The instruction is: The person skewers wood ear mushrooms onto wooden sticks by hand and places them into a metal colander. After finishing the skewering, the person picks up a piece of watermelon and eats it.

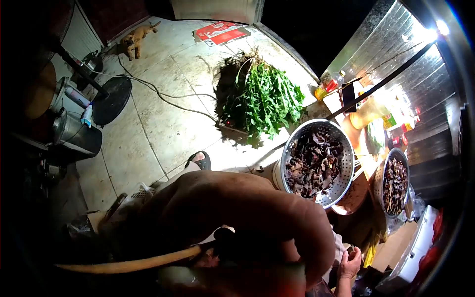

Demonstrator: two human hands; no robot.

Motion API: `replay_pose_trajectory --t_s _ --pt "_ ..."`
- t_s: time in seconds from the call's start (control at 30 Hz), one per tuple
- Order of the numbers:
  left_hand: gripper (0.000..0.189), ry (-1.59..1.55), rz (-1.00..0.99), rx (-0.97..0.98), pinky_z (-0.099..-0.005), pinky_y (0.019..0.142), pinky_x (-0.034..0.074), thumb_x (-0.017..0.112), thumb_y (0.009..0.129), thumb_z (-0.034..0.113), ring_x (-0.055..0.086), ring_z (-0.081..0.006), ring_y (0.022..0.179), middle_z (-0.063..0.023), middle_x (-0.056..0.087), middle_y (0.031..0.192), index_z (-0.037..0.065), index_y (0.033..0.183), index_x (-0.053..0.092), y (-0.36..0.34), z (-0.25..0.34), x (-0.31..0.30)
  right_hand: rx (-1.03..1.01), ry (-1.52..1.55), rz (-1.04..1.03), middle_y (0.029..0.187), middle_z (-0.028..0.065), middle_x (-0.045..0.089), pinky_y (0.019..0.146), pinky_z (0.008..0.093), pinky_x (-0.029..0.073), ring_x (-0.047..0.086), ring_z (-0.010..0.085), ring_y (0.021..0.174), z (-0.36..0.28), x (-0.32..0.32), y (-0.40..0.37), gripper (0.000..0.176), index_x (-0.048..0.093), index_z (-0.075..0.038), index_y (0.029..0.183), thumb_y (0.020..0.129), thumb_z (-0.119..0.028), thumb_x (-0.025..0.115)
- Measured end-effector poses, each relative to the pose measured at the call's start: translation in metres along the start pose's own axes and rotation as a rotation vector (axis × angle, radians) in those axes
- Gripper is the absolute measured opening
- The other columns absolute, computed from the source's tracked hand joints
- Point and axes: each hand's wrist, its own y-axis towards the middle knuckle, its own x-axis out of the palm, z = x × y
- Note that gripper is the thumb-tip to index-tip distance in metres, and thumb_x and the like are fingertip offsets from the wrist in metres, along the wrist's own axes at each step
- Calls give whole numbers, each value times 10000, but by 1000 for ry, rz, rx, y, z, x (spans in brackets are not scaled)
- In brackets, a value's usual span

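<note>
The pale tiled floor (pixel 163 133) is lit brightly in its middle and falls dark toward its left edge. A big bundle of green leafy plants (pixel 264 101) lies near the floor's right edge, roots pointing to the far side. At the far edge lie a flattened red carton (pixel 220 32) and a tan dog (pixel 136 39). A black round stand base (pixel 113 100) sits toward the left edge, with a cable (pixel 168 96) trailing across the tiles. Metal pots (pixel 74 132) stand at the left edge. Near the plants, a metal colander (pixel 316 163) of dark leaves rests on a white bucket.
</note>
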Motion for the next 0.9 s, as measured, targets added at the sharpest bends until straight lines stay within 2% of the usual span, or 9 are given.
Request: replay_pose_trajectory --t_s 0.17,0.3,0.57,0.9 --pt "519 -26 -178 48 -197 366 330 705 755 433 456 -90 490 -66 552 720 -2 967 518 3 -11 -9 27 -1 -27 919 122 568 749 335 465 559 253 822 0 -1 0 420 525 -26 1092 727 -188 653" --pt "480 59 -212 68 -208 373 340 695 758 391 468 -101 501 -73 557 728 -3 971 523 3 -11 -24 -6 23 -16 906 119 573 740 335 466 562 252 806 -2 -3 1 424 528 -23 1088 724 -199 658" --pt "406 198 -97 67 -230 386 362 675 764 308 491 -122 524 -88 567 745 -6 979 534 19 6 -97 -9 22 -10 890 121 571 715 326 470 563 251 791 -1 -1 0 421 531 -20 1082 726 -206 657" --pt "321 107 -69 20 -258 402 388 650 772 205 519 -149 552 -107 579 766 -9 990 548 25 11 -129 -38 35 -1 883 120 563 692 326 472 558 247 774 7 2 2 430 528 -20 1084 722 -211 661"
